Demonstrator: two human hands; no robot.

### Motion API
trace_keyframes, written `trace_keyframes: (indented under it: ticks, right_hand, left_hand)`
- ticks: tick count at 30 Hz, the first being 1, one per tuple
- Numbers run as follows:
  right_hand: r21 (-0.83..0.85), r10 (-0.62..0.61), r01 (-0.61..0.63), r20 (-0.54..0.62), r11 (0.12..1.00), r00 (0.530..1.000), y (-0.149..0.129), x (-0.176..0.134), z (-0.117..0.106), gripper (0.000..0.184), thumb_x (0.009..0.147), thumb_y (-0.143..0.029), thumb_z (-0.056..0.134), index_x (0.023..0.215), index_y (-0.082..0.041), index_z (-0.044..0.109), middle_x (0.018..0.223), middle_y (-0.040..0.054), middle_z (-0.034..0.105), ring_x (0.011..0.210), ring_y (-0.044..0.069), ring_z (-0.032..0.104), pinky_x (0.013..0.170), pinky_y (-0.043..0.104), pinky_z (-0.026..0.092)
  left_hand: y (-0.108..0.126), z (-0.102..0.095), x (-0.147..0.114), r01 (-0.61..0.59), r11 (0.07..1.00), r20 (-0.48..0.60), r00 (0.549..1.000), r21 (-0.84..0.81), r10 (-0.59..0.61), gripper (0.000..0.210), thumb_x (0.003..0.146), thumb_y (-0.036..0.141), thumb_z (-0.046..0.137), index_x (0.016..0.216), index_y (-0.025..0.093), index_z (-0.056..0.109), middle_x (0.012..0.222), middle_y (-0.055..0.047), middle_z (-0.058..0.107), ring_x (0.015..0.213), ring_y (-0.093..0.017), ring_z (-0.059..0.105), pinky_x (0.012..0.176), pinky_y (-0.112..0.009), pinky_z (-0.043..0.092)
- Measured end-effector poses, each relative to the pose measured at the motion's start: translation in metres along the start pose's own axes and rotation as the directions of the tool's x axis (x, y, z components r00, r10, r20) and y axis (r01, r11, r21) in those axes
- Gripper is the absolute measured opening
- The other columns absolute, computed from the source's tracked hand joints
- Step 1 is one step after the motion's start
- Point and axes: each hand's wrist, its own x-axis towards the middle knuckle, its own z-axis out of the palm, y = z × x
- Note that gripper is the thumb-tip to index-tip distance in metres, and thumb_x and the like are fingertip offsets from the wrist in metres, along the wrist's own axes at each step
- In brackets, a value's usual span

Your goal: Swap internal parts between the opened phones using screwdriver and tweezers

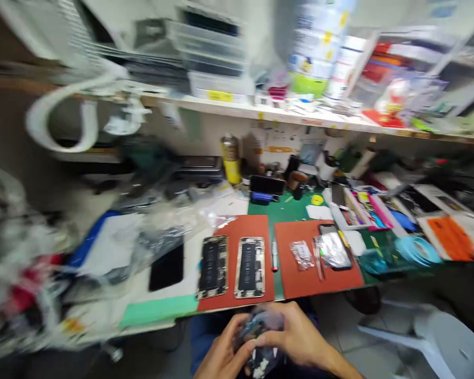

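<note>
Below the table's front edge, my left hand [227,350] and my right hand [298,337] are closed around a dark see-through plastic bag [264,321]. Small dark and white pieces show in it, too blurred to name. My thumbs press close together on its near side. Just beyond my hands, two opened phones, one at left [213,267] and one at right [250,267], lie side by side on a red-brown mat [229,303] with their insides showing. A black phone screen [167,267] lies left of them.
A second red-brown mat [300,287] holds a small clear bag [301,255], tweezers [318,258] and a foil-covered phone [334,248]. A pen [275,255] lies between the mats. A yellow can [231,158] stands behind, under a loaded shelf [237,109]. A pale stool [450,337] stands right.
</note>
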Motion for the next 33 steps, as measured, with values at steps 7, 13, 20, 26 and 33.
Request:
trace_keyframes:
  ticks: [7, 13, 20, 26, 33]
  right_hand:
    - [0.260, 0.167, -0.176, 0.059, 0.949, 0.984, 0.002, 0.014, -0.014, 0.053, 0.076, -0.055, 0.094, 0.110, -0.015, 0.086, 0.093, 0.0122, 0.084, 0.083, 0.028, 0.078, 0.077, 0.034, 0.059]
    - [0.307, 0.221, -0.163, -0.163, 0.938, 0.962, -0.006, 0.019, -0.037, 0.056, 0.070, -0.056, 0.098, 0.112, -0.019, 0.086, 0.091, 0.0108, 0.084, 0.076, 0.026, 0.076, 0.068, 0.034, 0.060]
    - [0.334, 0.302, -0.217, -0.227, 0.917, 0.926, 0.007, 0.010, -0.040, 0.066, 0.063, -0.062, 0.100, 0.110, -0.018, 0.088, 0.097, 0.0137, 0.086, 0.090, 0.034, 0.081, 0.080, 0.038, 0.064]
    - [0.337, 0.294, -0.199, -0.262, 0.920, 0.919, 0.006, 0.006, -0.045, 0.067, 0.062, -0.065, 0.100, 0.109, -0.019, 0.089, 0.100, 0.0148, 0.086, 0.088, 0.033, 0.081, 0.076, 0.036, 0.065]
    - [0.327, 0.267, -0.181, -0.242, 0.928, 0.933, -0.004, 0.006, -0.047, 0.063, 0.064, -0.061, 0.100, 0.108, -0.019, 0.089, 0.093, 0.0118, 0.085, 0.081, 0.028, 0.079, 0.071, 0.033, 0.064]
  left_hand:
    - [0.099, -0.086, -0.009, -0.104, 0.715, -0.205, 0.920, 0.691, 0.332, 0.041, 0.111, 0.053, 0.048, 0.141, 0.027, 0.059, 0.106, -0.005, 0.079, 0.091, -0.020, 0.077, 0.083, -0.033, 0.063]
    - [0.197, -0.180, 0.069, 0.045, 0.241, -0.167, 0.841, 0.969, 0.514, 0.033, 0.113, 0.031, 0.045, 0.135, 0.021, 0.067, 0.143, -0.013, 0.068, 0.128, -0.027, 0.067, 0.111, -0.048, 0.054]
    - [0.240, -0.202, 0.164, 0.019, -0.093, -0.001, 0.981, 0.995, 0.193, 0.038, 0.104, 0.041, 0.071, 0.135, 0.020, 0.067, 0.138, -0.011, 0.068, 0.117, -0.026, 0.071, 0.099, -0.049, 0.062]
    - [0.239, -0.204, 0.179, -0.067, -0.214, 0.073, 0.997, 0.975, 0.021, 0.037, 0.104, 0.040, 0.071, 0.134, 0.020, 0.067, 0.136, -0.011, 0.069, 0.115, -0.026, 0.071, 0.098, -0.048, 0.063]
    - [0.251, -0.202, 0.150, -0.097, -0.252, 0.134, 0.982, 0.963, 0.135, 0.035, 0.104, 0.042, 0.071, 0.130, 0.019, 0.068, 0.131, -0.010, 0.070, 0.110, -0.024, 0.071, 0.095, -0.046, 0.063]
